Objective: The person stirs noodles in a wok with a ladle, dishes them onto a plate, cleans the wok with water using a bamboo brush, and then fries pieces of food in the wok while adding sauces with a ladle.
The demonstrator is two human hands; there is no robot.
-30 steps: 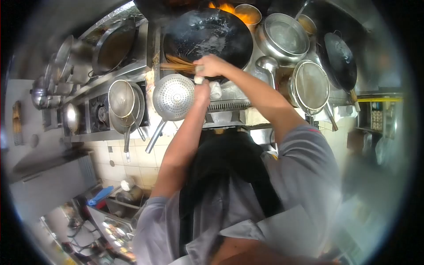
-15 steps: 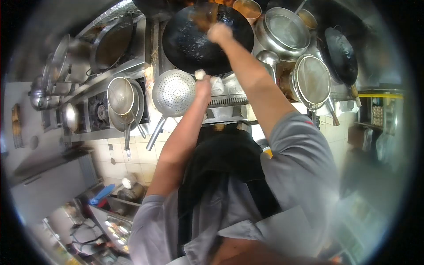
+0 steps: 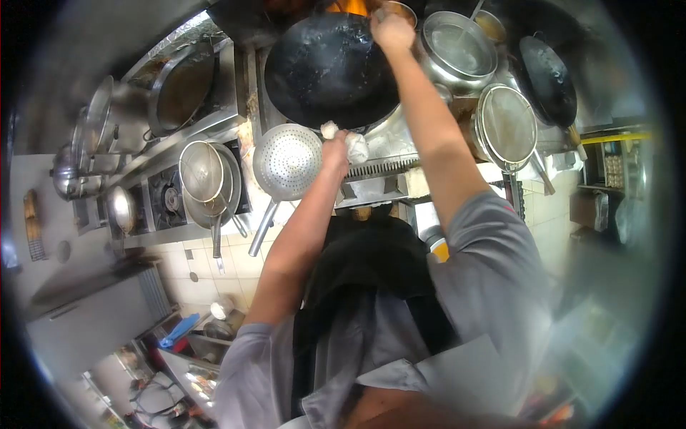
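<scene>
Our right hand (image 3: 393, 30) has swung to the far-right rim, baring the wok (image 3: 329, 71); that blurred grip we cannot judge. Our left hand (image 3: 334, 151) clutches white cloth (image 3: 357, 148).

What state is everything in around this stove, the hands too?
Large wok: face up, shiny inside, no food visible
Flames: burning orange behind the wok
White cloth: bunched, gripped
Left hand: closed on the cloth, at the wok's near rim
Right hand: at the wok's far right edge; grip unclear
Perforated strainer: set down, handle toward the person
Left burner: no flame visible
</scene>
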